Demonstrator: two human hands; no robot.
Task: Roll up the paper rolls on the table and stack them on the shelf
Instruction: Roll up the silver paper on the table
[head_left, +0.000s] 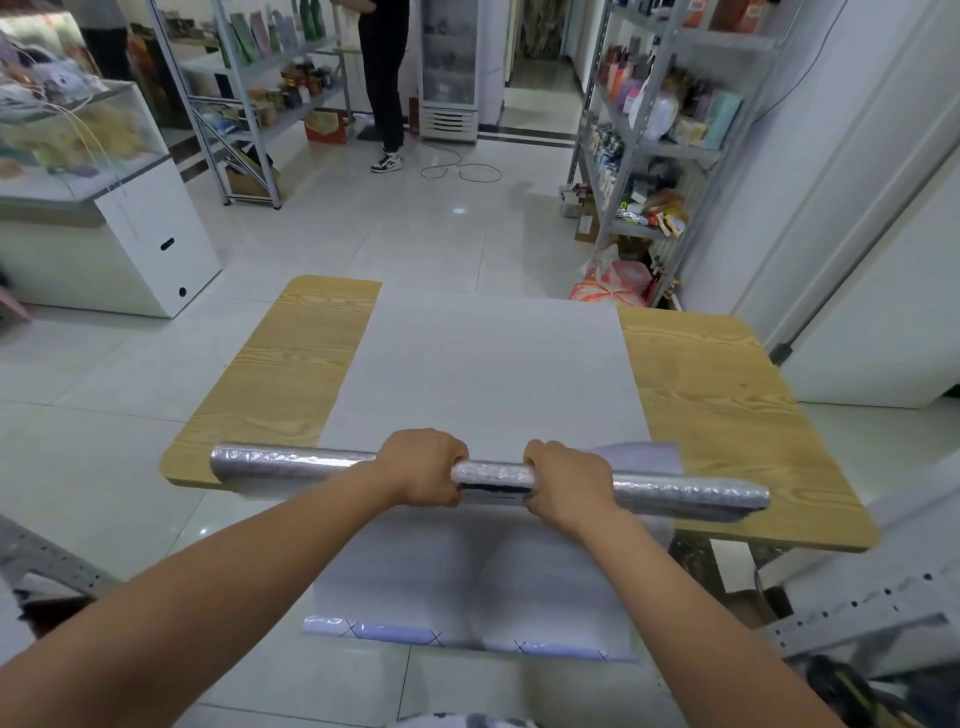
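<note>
Two hands are gripping a long silver paper roll (291, 460) at the near edge of the wooden table (727, 415).

The roll is looking like a thin tube, shiny and crinkly, and it is lying sideways, pointing left and right. The left hand (423, 467) and right hand (566, 480) are curling tight around its middle, close together. A smooth, flat, pale grey sheet (488, 364) is stretching away across the yellow wood-grain top and hanging down off the near edge, where its end is curling a little.
</note>
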